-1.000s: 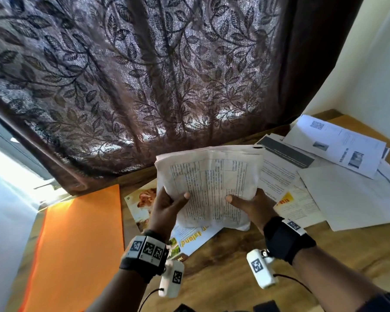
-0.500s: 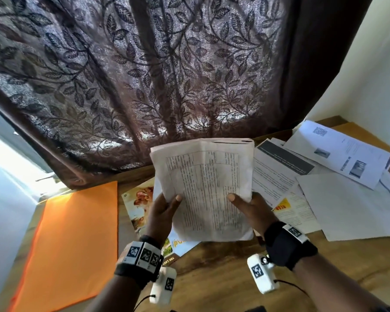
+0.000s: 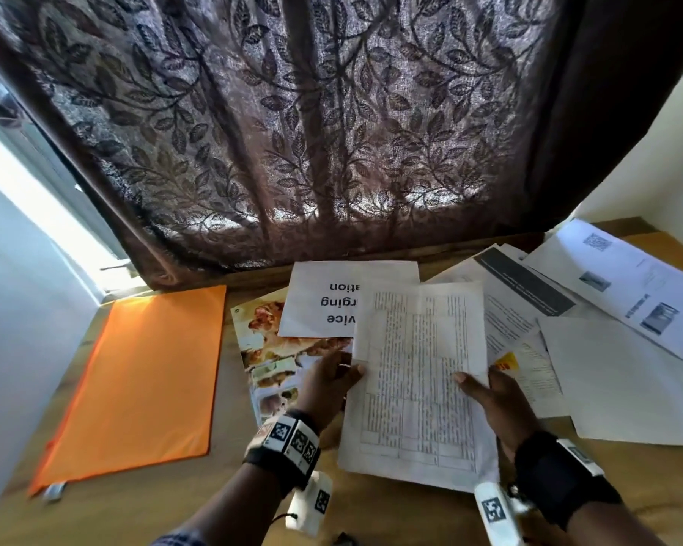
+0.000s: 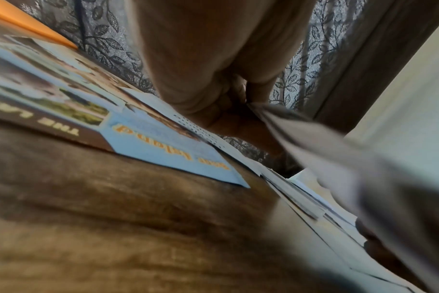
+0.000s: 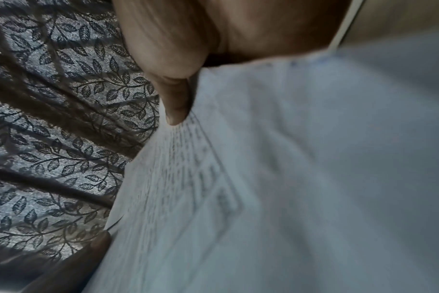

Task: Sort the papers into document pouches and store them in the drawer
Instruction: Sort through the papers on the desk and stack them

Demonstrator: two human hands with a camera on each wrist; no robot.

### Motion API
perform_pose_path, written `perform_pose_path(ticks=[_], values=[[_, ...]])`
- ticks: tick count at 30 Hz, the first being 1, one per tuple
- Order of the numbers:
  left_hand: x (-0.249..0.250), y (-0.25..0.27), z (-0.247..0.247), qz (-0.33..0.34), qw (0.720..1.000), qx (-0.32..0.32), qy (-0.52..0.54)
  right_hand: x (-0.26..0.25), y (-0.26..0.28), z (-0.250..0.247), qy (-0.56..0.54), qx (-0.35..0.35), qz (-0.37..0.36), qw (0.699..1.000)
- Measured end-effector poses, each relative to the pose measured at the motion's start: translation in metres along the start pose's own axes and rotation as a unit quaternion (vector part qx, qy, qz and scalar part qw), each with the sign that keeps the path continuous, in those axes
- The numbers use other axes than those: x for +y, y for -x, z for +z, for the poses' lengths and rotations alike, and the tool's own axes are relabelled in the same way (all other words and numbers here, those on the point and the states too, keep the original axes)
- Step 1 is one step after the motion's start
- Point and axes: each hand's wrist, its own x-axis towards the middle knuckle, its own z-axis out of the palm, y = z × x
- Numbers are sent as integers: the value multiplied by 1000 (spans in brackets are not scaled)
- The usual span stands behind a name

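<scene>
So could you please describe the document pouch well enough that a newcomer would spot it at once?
Start at the brown leaf-patterned curtain and drop to the wooden table below its left end. The document pouch lies flat there, left of the colourful brochure; it is the only plain orange thing among printed papers.

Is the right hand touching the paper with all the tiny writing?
Touching. In the right wrist view the right hand lays its thumb on the printed sheet.

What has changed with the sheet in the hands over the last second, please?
The tabled sheet has been lowered from upright before the curtain towards the desk, uncovering a large-print page behind it. Unchanged: left hand and right hand keep their grip on its edges; the orange pouch lies untouched.
</scene>
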Motion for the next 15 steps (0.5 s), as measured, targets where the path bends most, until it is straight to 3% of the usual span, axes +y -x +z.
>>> perform_pose_path(ticks=[4,8,10,12,15], values=[[4,-3,1,-34,998,-23,-45,13,0,-17,18,65,18,998],[14,-15,-22,15,979,-5,-202,25,10,-30,25,118,41,992],[18,-24,-38,61,944,8,-325,30,13,-32,18,138,51,989],[21,-36,-54,116,887,20,-447,32,16,-32,6,156,68,985],[21,-55,-79,121,855,21,-504,29,23,-27,-10,168,82,982]])
